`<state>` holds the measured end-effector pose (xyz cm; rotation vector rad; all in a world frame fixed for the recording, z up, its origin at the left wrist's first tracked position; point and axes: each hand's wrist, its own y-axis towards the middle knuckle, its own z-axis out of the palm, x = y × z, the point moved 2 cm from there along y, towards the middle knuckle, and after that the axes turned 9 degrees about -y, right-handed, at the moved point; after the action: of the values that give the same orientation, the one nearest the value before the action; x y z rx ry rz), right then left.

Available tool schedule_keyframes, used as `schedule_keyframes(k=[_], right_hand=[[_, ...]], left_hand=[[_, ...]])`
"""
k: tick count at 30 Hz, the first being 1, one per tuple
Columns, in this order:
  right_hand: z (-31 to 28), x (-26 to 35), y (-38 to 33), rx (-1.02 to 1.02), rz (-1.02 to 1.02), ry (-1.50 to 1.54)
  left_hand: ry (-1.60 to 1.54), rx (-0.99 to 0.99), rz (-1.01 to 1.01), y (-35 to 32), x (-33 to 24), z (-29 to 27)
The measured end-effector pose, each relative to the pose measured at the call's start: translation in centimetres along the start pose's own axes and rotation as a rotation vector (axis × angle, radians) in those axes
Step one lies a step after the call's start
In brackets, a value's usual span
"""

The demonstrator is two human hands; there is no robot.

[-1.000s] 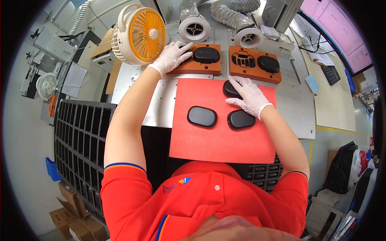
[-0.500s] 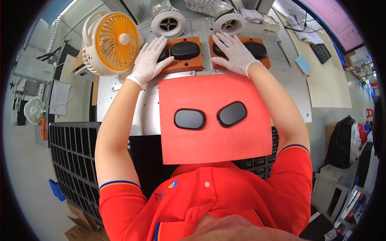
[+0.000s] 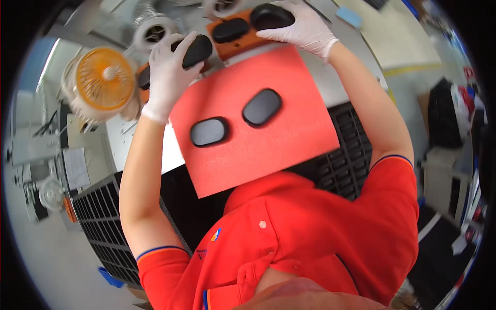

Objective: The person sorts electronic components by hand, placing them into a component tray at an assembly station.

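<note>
My gloved left hand point(image 3: 168, 77) grips a rounded black case point(image 3: 198, 50), thumb on its lower edge, above the left orange block. My right hand point(image 3: 310, 31), also in a white glove, is closed round another black case point(image 3: 271, 17) at the right end of the right orange block point(image 3: 240, 47). Beside it, a black case point(image 3: 230, 30) sits in that block. Part of one more case point(image 3: 144, 77) shows at the left orange block point(image 3: 144, 96), mostly hidden by my left hand. Two dark oval cases point(image 3: 209, 131) point(image 3: 262, 107) lie apart on a red foam sheet point(image 3: 258, 150).
An orange and white fan point(image 3: 105, 78) stands left of my left hand. Round white duct ends point(image 3: 154, 33) sit behind the blocks. Black grid trays point(image 3: 101, 227) are at the near edge, and a light blue pad point(image 3: 349, 17) lies at far right.
Both hands, earlier resting over the blocks with fingers spread, now grip a black case each. The left one's case is raised. The whole view has tilted and shifted.
</note>
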<state>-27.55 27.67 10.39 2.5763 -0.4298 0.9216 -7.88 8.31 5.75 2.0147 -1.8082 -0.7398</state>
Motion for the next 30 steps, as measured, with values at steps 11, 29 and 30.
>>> schedule_keyframes(k=[11,29,30], right_hand=[[4.2,-5.9,-26.3,0.125,0.784,0.983],[23.1,-20.7,-39.0,0.299,0.522,-0.587],[23.9,-21.1,-40.6,0.421,0.437,-0.601]], left_hand=[[-0.407,0.388,0.377,-2.0,-21.2,4.0],[-0.234,0.659,0.190,-7.0,-17.7,0.0],[-0.227,0.649,0.160,-7.2,-17.3,-0.1]])
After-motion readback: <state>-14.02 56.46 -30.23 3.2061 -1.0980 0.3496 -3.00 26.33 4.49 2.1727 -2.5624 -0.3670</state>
